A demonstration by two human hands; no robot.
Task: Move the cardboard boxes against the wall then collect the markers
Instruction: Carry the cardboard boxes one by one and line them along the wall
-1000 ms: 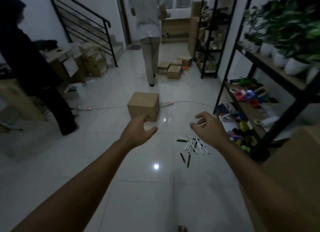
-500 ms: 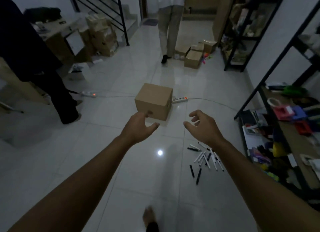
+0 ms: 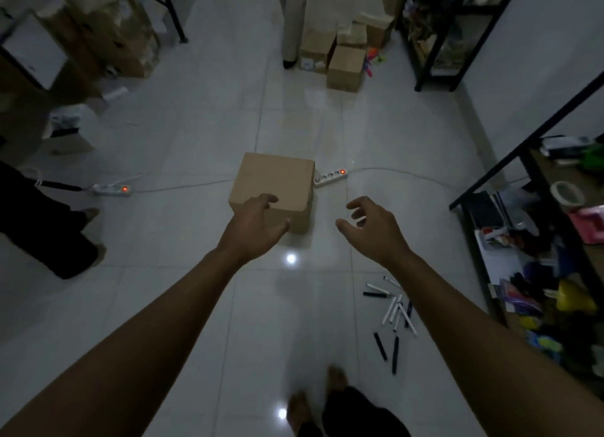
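Now, head view:
Box: plain brown cardboard box (image 3: pixel 274 188), closed, on the white tiled floor (image 3: pixel 183 136), just beside a white power strip with a red switch (image 3: pixel 330 176).
Left hand (image 3: pixel 258 225): fingers spread, over the box's near top edge; contact cannot be told.
Right hand (image 3: pixel 372 229): open, fingers curled loosely, empty, right of the box and apart from it.
Markers: scattered black and white markers (image 3: pixel 394 312) on the floor under the right forearm.
Far boxes: small cardboard boxes (image 3: pixel 346 64) beside a black metal shelf (image 3: pixel 434 44).

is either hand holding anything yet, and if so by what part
Nothing is held. The left hand reaches over the cardboard box, fingers spread; contact unclear. The right hand is open and empty.
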